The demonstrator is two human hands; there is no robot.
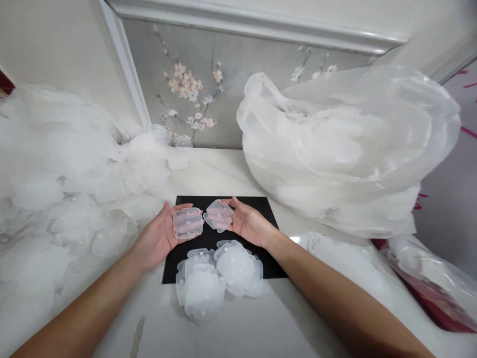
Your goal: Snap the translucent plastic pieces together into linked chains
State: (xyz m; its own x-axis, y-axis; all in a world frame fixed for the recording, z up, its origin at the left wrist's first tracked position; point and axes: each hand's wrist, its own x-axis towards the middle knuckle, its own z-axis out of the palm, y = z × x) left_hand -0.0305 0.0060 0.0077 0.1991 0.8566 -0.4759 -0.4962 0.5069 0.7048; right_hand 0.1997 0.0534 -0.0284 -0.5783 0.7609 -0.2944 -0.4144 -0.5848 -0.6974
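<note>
My left hand (164, 233) holds a clear, roughly square plastic piece (188, 223) with rounded, notched edges and small dots; its fingers show through from behind. A similar piece (219, 217), turned corner-up, is held at the fingertips of my right hand (248, 221). The two pieces are side by side, nearly touching, above a black mat (171, 266). Just below them, two piles of the same frosted pieces, the left pile (203, 293) and the right pile (239, 266), overlap the mat's front edge.
A large heap of frosted pieces (74, 219) covers the table's left side. At the back right stands a bulging translucent bag (346, 149). More pieces (346, 258) lie beyond my right forearm, near a red package (428, 293). A framed flower panel (231, 54) is behind the table.
</note>
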